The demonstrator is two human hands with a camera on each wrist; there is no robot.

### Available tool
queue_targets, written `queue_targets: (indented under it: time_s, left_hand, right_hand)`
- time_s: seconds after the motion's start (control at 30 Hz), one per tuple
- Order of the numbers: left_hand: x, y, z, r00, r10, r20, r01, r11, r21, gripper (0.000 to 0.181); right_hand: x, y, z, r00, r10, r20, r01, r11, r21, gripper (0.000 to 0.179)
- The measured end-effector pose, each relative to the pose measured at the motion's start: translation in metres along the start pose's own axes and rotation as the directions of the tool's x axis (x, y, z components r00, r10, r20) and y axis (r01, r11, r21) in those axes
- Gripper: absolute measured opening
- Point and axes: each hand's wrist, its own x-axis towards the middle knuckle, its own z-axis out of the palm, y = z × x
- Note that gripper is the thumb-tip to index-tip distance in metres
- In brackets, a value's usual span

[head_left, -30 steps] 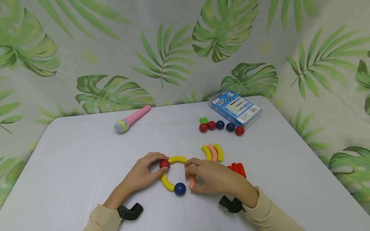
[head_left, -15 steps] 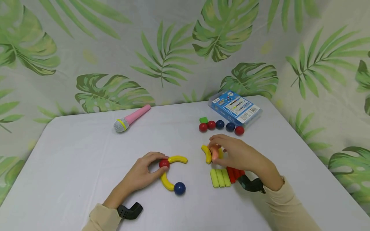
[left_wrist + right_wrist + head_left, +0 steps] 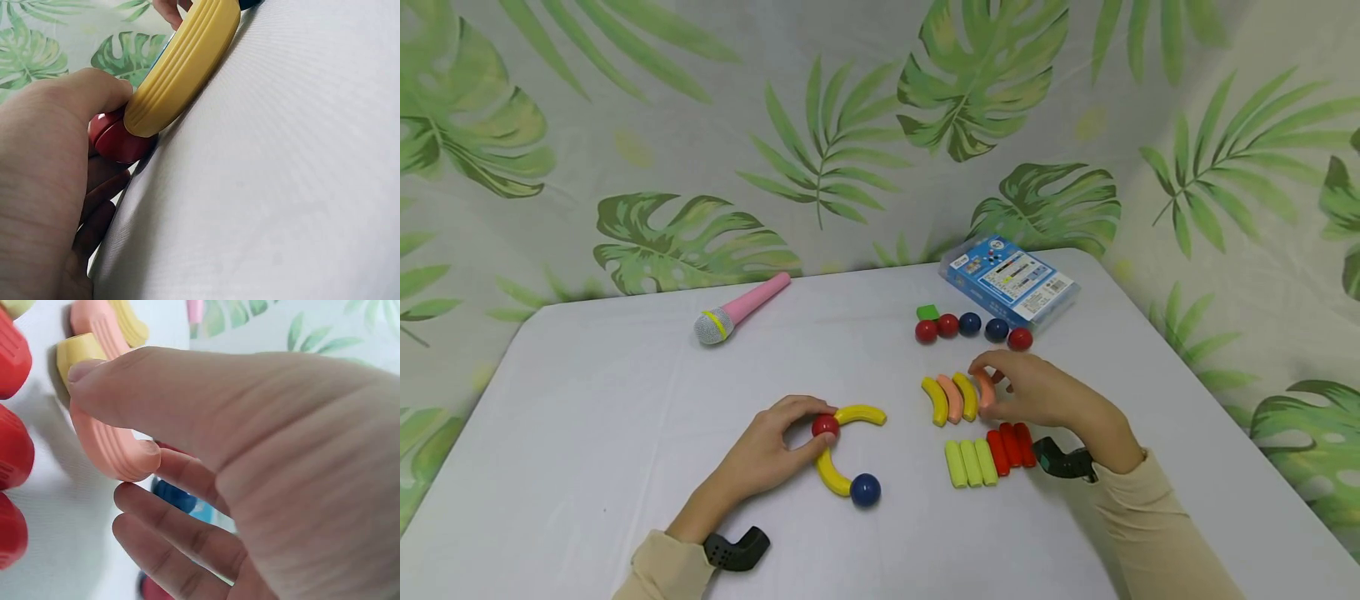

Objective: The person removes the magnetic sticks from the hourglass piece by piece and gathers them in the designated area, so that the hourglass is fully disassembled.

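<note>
My left hand (image 3: 775,437) pinches a red ball (image 3: 826,425) between thumb and fingers on the table. Two yellow curved sticks meet at that ball: an upper one (image 3: 861,413) points right, and a lower one (image 3: 832,475) runs down to a dark blue ball (image 3: 865,490). Close up in the left wrist view, one yellow stick (image 3: 184,69) has grooves along its side. My right hand (image 3: 1048,396) holds a salmon curved stick (image 3: 109,447) by its ends, at the right end of a row of curved sticks. Beside it lie a yellow stick (image 3: 966,396), another salmon stick (image 3: 950,398) and another yellow stick (image 3: 935,402).
Lime-green straight sticks (image 3: 972,463) and red straight sticks (image 3: 1011,447) lie in front of the curved row. Farther back are several red and blue balls (image 3: 970,324), a green block (image 3: 927,312) and a blue package (image 3: 1011,279). A pink microphone (image 3: 745,307) lies at back left.
My right hand has carried the salmon curved stick from beside the ball-and-stick shape to the right end of the curved row. My left hand has stayed on the red ball.
</note>
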Motion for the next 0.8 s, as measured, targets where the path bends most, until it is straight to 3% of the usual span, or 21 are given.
queue_targets:
  time_s: [0.43, 0.8]
  left_hand:
    - [0.0000, 0.0002, -0.0005, 1.000, 0.002, -0.002, -0.002, 1.000, 0.002, 0.034]
    - [-0.0003, -0.0001, -0.0001, 1.000, -0.007, -0.001, 0.007, 1.000, 0.002, 0.033]
  right_hand:
    - [0.0052, 0.0027, 0.0050, 0.997, 0.033, 0.065, -0.033, 0.999, 0.002, 0.062]
    - [0.0035, 0.0003, 0.0046, 0.999, -0.004, 0.036, 0.004, 1.000, 0.002, 0.057]
